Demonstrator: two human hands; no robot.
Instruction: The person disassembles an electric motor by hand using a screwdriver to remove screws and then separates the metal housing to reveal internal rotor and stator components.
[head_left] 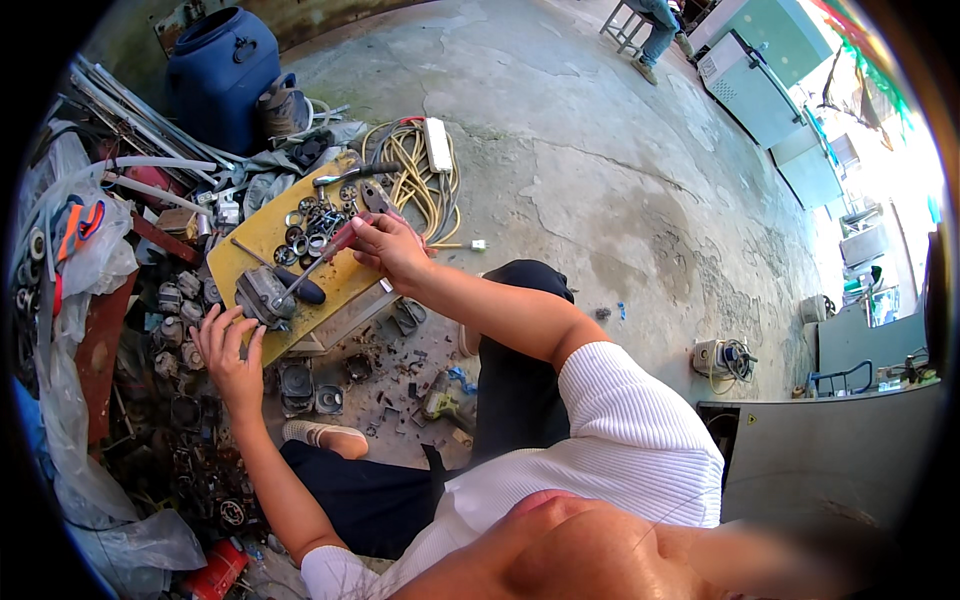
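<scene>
My right hand point(395, 250) is closed round the red handle of a screwdriver point(341, 240). Its shaft slants down to a grey metal housing point(265, 296), perhaps part of a small motor, on a yellow board point(232, 262). My left hand point(230, 358) is open beside the housing's near side, fingers spread; whether the fingertips touch it I cannot tell. A second screwdriver with a dark handle point(306, 288) lies against the housing. Red-handled pliers point(376, 198), a black-handled tool point(356, 173) and a heap of small metal rings point(312, 222) rest farther up the board.
Coiled yellow cable with a white power strip point(437, 145) lies beyond the board. Scrap parts and plastic bags point(100, 250) crowd the left, near a blue barrel point(222, 75). A green power drill point(447, 402) lies by my leg. Another person's leg point(658, 40) shows far off.
</scene>
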